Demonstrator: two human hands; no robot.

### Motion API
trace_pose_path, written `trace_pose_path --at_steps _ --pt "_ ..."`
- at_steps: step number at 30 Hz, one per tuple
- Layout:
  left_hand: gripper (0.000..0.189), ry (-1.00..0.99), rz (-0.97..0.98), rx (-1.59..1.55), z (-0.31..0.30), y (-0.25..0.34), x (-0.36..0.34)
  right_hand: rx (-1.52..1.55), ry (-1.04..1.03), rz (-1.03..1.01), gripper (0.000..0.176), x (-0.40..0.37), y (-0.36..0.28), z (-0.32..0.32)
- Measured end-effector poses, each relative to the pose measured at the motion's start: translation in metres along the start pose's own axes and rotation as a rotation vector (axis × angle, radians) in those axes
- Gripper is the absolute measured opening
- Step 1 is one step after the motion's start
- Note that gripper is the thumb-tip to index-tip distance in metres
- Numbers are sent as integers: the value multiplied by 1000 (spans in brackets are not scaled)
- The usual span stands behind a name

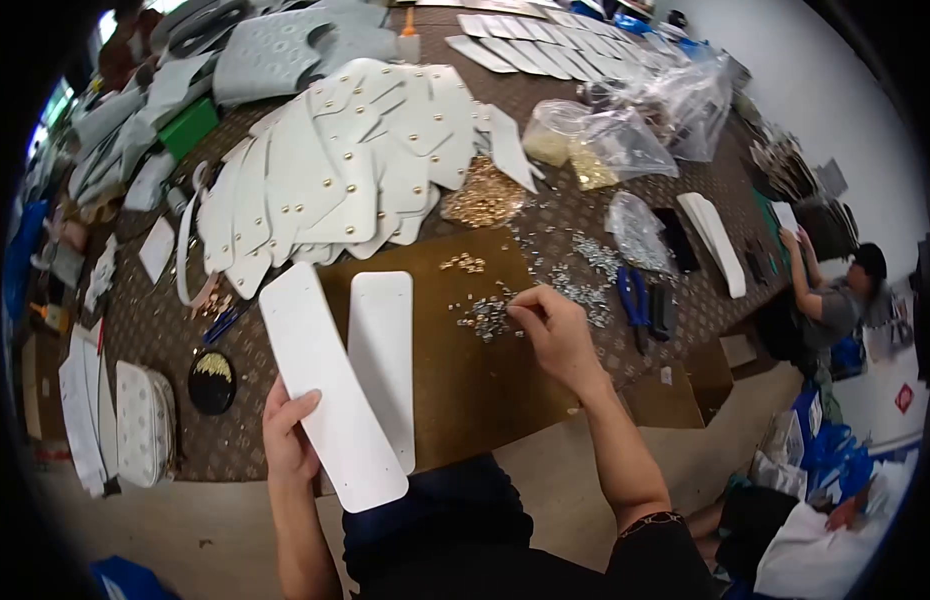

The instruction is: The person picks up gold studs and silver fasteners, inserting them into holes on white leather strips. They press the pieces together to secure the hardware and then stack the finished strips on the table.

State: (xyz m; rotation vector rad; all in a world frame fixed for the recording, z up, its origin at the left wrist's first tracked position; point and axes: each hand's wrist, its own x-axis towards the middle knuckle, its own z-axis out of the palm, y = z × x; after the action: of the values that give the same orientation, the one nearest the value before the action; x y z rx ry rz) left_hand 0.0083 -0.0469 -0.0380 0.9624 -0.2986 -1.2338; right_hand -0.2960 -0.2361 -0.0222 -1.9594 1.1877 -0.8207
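Observation:
My left hand grips a long white strip with rounded corners by its left edge, thumb on top. The strip is tilted, with small holes near its ends. A second white strip lies on the brown board, partly covered by the first. My right hand is over the board's right side, fingertips pinched at the edge of a pile of small silver metal studs. Whatever is between the fingertips is too small to make out. A few gold studs lie just above that pile.
White panels with gold studs are heaped behind the board, beside copper-coloured studs. Silver pieces, blue-handled pliers and a phone-like black object lie right. A black dish stands left. Another person sits at right.

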Motion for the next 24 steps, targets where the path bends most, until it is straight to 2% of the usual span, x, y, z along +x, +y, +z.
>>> trace_pose_path --at_steps 3,5,6,8,9,11,13,15,17,20,22,24 --pt "43 5 -10 13 10 -8 8 94 49 39 6 -1 -11 4" --pt "44 128 -18 150 19 -14 12 497 -51 137 5 -2 -26 7" --pt "43 128 -26 259 30 -13 9 547 -104 151 5 -2 -33 5" --pt "33 -170 21 392 29 -20 13 611 -113 158 5 -4 -38 8" --pt "31 -241 12 444 35 -21 12 681 -151 158 6 -5 -41 10" --pt "30 -282 37 531 57 -21 5 682 -153 131 10 -8 -49 12" --pt "38 -350 14 575 68 -18 0 676 -162 50 13 -8 -48 18" --pt "49 -397 -19 588 74 -18 -2 693 -143 77 11 -11 -53 17" --pt "50 -418 33 618 77 -17 -1 761 -121 129 10 -12 -54 20" --pt "51 -477 53 633 80 -18 -2 586 -82 119 11 -10 -43 24" --pt "52 -479 26 618 81 -18 -3 598 -61 -145 16 -7 -33 30" --pt "53 -507 59 642 81 -19 -2 635 -78 -137 16 -7 -30 33"
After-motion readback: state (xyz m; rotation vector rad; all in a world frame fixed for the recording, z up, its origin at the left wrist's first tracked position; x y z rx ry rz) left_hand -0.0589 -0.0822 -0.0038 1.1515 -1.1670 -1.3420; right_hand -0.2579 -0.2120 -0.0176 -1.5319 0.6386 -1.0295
